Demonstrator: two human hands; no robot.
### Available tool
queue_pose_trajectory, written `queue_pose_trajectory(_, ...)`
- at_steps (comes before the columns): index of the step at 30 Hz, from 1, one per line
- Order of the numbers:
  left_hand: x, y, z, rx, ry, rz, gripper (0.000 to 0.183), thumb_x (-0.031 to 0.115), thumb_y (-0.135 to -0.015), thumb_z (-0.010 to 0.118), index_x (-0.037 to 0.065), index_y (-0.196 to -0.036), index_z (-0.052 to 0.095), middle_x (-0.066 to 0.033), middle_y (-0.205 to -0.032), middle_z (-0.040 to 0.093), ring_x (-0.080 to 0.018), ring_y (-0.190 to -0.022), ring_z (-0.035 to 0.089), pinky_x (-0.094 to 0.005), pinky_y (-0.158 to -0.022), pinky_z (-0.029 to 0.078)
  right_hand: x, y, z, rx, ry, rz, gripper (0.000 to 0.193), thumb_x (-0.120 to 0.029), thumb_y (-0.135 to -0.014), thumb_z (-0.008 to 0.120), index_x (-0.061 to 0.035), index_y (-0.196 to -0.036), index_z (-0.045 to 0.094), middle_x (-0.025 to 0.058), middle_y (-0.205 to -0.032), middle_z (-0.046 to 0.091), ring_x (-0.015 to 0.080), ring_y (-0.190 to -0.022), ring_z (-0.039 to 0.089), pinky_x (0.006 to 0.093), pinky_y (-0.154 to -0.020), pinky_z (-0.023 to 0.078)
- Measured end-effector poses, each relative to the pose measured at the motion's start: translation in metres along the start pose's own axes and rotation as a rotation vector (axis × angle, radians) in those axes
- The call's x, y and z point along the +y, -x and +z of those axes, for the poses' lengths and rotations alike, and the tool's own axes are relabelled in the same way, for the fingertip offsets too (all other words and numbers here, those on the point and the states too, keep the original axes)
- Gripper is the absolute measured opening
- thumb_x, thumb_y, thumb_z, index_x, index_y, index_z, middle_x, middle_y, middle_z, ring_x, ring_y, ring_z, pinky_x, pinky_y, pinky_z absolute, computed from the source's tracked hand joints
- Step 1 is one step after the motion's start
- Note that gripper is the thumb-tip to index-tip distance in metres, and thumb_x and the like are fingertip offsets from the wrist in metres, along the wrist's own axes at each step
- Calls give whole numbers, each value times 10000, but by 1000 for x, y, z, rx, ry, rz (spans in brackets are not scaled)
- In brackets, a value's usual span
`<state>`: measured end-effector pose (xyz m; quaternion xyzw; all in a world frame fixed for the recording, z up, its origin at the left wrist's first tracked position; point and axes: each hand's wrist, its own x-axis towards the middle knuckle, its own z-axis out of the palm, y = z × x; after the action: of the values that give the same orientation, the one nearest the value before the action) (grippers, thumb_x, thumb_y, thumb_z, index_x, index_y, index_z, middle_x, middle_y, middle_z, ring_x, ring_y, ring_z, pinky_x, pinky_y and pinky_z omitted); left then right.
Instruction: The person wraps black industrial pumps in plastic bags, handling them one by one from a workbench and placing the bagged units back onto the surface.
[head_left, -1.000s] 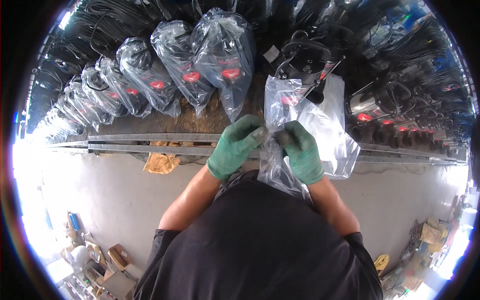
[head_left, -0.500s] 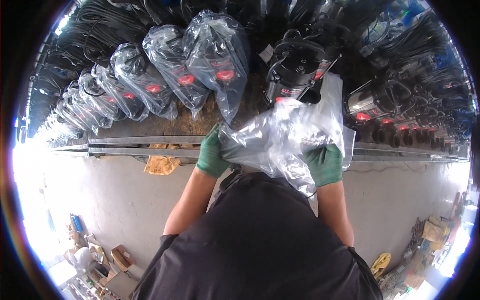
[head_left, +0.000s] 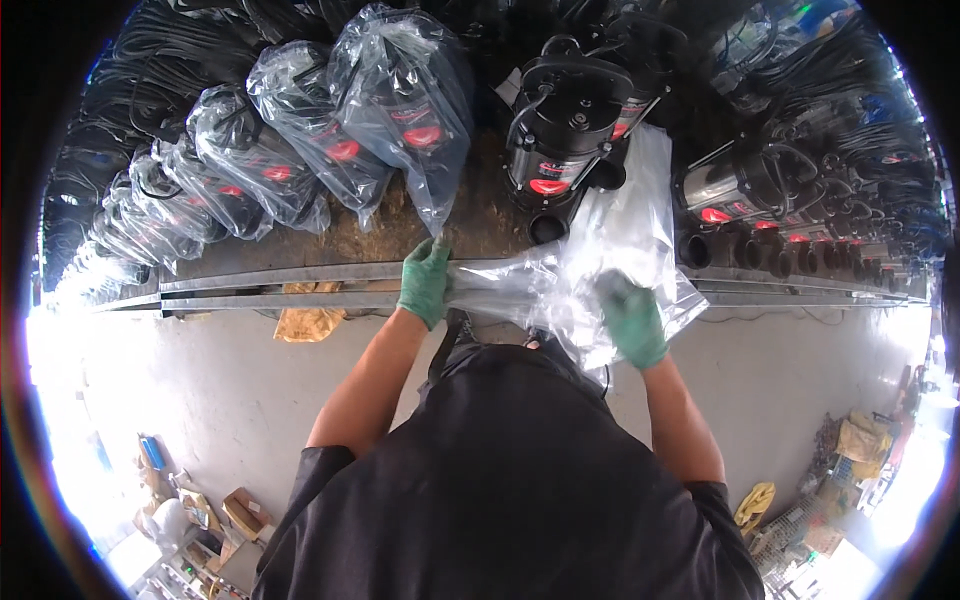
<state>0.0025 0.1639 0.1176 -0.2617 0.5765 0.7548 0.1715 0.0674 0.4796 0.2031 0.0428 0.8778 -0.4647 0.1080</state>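
Note:
Green work gloves cover both hands. My left hand (head_left: 425,283), closed at the bench edge, pinches one end of a clear plastic bag (head_left: 560,290). Its fingertips are by the pointed lower end of a bagged pump (head_left: 405,110). The loose bag stretches across to my right hand (head_left: 632,318), which lies against the crumpled plastic; its fingers are smeared by motion, so their grip is unclear. Just beyond the bag, an uncovered black-and-silver submersible pump (head_left: 565,120) with a red label stands upright, its round outlet facing me. More clear plastic (head_left: 645,180) lies right of it.
Several pumps in clear bags (head_left: 240,160) line the bench to the left. Uncovered pumps (head_left: 740,180) continue to the right, with coiled black cables (head_left: 190,50) behind. A metal rail (head_left: 350,272) edges the bench. Brown paper (head_left: 308,312) hangs beneath it.
The bag has been drawn lower and flatter between my hands. My left hand has risen slightly; my right hand has shifted a little left and turned, blurring. The whole view has shifted slightly.

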Motion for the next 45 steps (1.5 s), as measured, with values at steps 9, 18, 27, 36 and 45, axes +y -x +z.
queue_pose_trajectory(9, -40, 11, -15, -561, -915, 516, 439, 163, -954, 733, 8, -1348, 618, -52, -883, 653, -164, -848, 633, -309, -802, 530, 58, -64, 6, -267, -416, 671, 538, -569, -989, 587, -60, -916, 746, 11, -749, 618, 139, -591, 513, 336, -515, 418)
queue_pose_trajectory(18, -108, -29, 3, -69, -537, 43, 378, 324, -1065, 568, -10, -1210, 672, 8, -963, 690, -159, -884, 618, -353, -816, 500, 154, -105, 26, -461, 83, 175, 323, -337, -929, 643, -31, -947, 747, 171, -835, 731, 273, -745, 686, 413, -746, 543)
queue_pose_trajectory(27, -134, -65, -55, -127, -1541, 290, 390, 295, -1085, 408, 58, -1296, 634, -202, -1057, 734, -391, -937, 703, -455, -819, 554, 9, -106, 0, 292, 192, -728, 307, -97, -861, 717, -100, -1167, 690, 167, -1072, 691, 375, -969, 676, 476, -865, 557)
queue_pose_trajectory(36, -139, -70, -88, 13, -1240, 264, 511, 484, -1037, 495, 43, -1036, 753, -262, -1045, 711, -463, -1066, 653, -527, -888, 516, -170, -181, -71, 229, 900, -820, 700, -441, -803, 802, -221, -1429, 579, 143, -1394, 611, 350, -1230, 613, 456, -1030, 510)
queue_pose_trajectory(45, -146, -29, -128, -256, -1259, 370, 408, 436, -998, 558, 113, -1178, 730, -234, -1087, 715, -460, -1061, 650, -532, -925, 508, -230, -120, -9, -192, 595, -512, 388, -421, -796, 844, -94, -966, 723, 72, -851, 752, 299, -795, 730, 385, -714, 565)
